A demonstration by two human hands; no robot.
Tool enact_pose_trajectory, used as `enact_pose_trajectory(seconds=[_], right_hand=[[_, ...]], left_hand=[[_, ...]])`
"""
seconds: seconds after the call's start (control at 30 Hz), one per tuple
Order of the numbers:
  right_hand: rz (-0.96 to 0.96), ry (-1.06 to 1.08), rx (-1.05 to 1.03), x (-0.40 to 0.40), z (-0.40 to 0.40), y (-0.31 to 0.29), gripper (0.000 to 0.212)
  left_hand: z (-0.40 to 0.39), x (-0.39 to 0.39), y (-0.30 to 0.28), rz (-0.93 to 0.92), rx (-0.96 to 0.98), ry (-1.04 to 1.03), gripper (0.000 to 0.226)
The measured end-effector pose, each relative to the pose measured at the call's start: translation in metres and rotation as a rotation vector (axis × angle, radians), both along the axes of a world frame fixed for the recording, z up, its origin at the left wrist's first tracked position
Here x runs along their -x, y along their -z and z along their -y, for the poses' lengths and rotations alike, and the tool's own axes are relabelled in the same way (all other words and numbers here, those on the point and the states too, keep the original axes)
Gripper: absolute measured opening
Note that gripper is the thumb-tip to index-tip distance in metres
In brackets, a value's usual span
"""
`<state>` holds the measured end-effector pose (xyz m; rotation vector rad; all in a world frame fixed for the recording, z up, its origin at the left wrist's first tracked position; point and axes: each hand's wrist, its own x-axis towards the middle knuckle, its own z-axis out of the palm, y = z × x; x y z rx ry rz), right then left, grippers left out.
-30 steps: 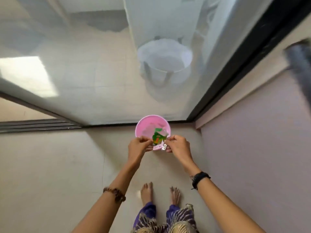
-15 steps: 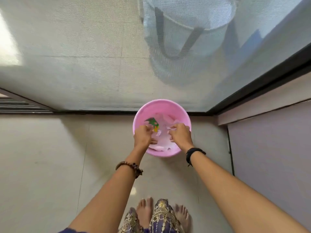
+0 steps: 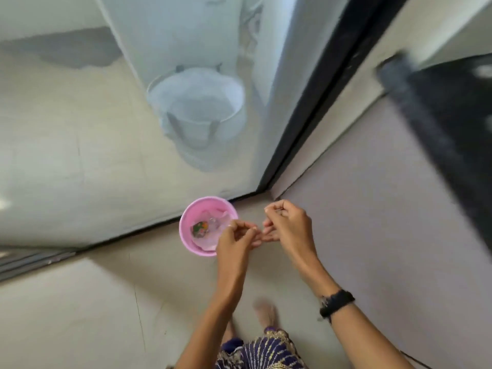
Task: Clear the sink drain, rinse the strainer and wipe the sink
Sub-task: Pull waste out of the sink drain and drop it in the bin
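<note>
Both hands, left hand point(image 3: 234, 243) and right hand point(image 3: 288, 225), have curled fingers holding nothing, beside the pink bin point(image 3: 186, 235) with green scraps point(image 3: 200, 227) inside.

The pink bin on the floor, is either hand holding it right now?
No. Both the left hand and the right hand are empty, lifted clear of the pink bin.

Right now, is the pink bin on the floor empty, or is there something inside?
Not empty. The pink bin stands upright and holds a pale liner with a green and orange scrap.
</note>
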<state>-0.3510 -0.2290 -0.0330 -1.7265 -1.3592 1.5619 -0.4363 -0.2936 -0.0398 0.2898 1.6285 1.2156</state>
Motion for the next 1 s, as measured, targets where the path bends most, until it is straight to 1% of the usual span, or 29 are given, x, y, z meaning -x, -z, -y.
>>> enact_pose_trajectory(seconds=[0.1,0.2,0.33,0.43,0.5,0.57,0.67,0.73,0.83,0.93,1.0], right_hand=[[-0.011,0.111,-0.115,-0.051,-0.002,-0.094,0.019],[0.020,0.241,-0.249,-0.116,-0.005,-0.170,0.015],[0.079,0.439,-0.360,-0.209,-0.007,-0.225,0.010],[0.098,0.576,-0.368,-0.281,-0.016,-0.234,0.010],[0.132,0.661,-0.348,-0.328,-0.026,-0.226,0.014],[0.176,0.715,-0.310,-0.369,-0.042,-0.206,0.018],[0.282,0.721,-0.199,-0.426,-0.068,-0.161,0.010],[0.318,0.703,-0.095,-0.453,-0.082,-0.131,0.012],[0.312,0.703,0.058,-0.487,-0.098,-0.086,0.013],[0.256,0.699,0.186,-0.505,-0.105,-0.049,0.015],[0.247,0.665,0.227,-0.511,-0.110,-0.029,0.029]], left_hand=[[-0.009,-0.046,-0.087,0.014,-0.125,0.126,0.006],[-0.029,-0.096,-0.160,-0.032,-0.251,0.325,0.009],[-0.069,-0.167,-0.222,-0.101,-0.418,0.613,0.009],[-0.107,-0.229,-0.239,-0.146,-0.428,0.807,0.013],[-0.134,-0.275,-0.235,-0.232,-0.418,0.938,0.016],[-0.162,-0.317,-0.219,-0.375,-0.407,1.047,0.016],[-0.204,-0.379,-0.177,-0.621,-0.333,1.179,0.013],[-0.226,-0.411,-0.146,-0.789,-0.268,1.295,0.016],[-0.250,-0.450,-0.100,-1.056,-0.207,1.504,0.018],[-0.261,-0.471,-0.063,-1.211,-0.152,1.646,0.023],[-0.263,-0.481,-0.043,-1.287,-0.138,1.696,0.025]])
